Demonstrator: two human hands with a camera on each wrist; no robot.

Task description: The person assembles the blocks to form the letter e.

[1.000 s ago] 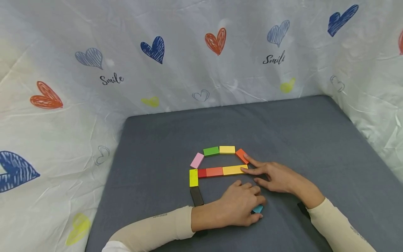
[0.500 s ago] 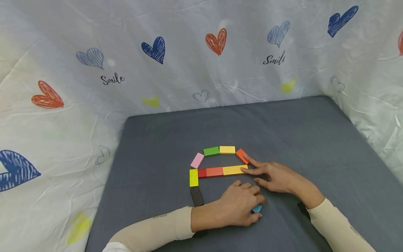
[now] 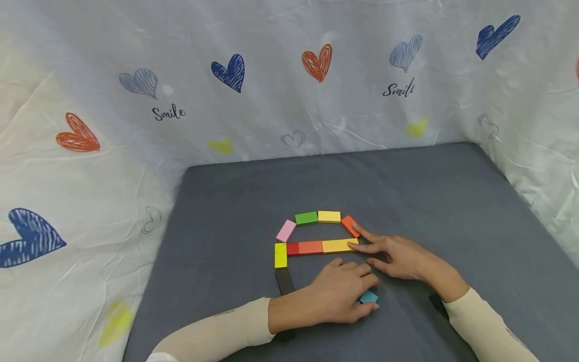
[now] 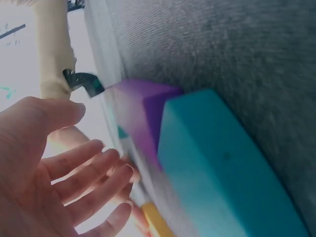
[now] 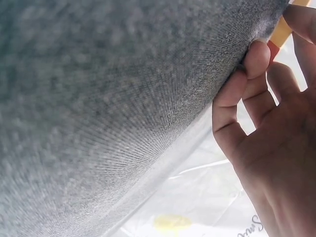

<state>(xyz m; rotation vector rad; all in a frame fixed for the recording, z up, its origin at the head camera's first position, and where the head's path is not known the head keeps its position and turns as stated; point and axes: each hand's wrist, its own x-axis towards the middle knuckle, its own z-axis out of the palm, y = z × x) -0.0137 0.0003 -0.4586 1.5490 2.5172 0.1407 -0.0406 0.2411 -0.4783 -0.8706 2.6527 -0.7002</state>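
Note:
My left hand (image 3: 339,292) hovers low over the table. Its thumb and fingertips stand apart around a light blue block (image 3: 368,296), with a gap visible at the fingers. In the left wrist view, a purple block (image 4: 131,106) and a large teal block (image 4: 207,163) lie in line beside the hand; the palm hides them from the head view. My right hand (image 3: 402,255) stretches its fingers leftward. One fingertip rests on an orange block (image 3: 350,226), another on the end of a long yellow block (image 3: 336,246). In the right wrist view, the right fingers (image 5: 229,91) lie along the cloth.
Pink (image 3: 286,231), green (image 3: 306,218) and pale yellow (image 3: 329,216) blocks form an arch. Red (image 3: 292,249) and salmon (image 3: 310,247) blocks join the row below it. A bright yellow block (image 3: 281,255) and a black block (image 3: 284,281) run down the left side.
My left fingers have lifted and spread slightly, so more of the light blue block shows. The right hand keeps its place on the blocks. The head view has shifted a little.

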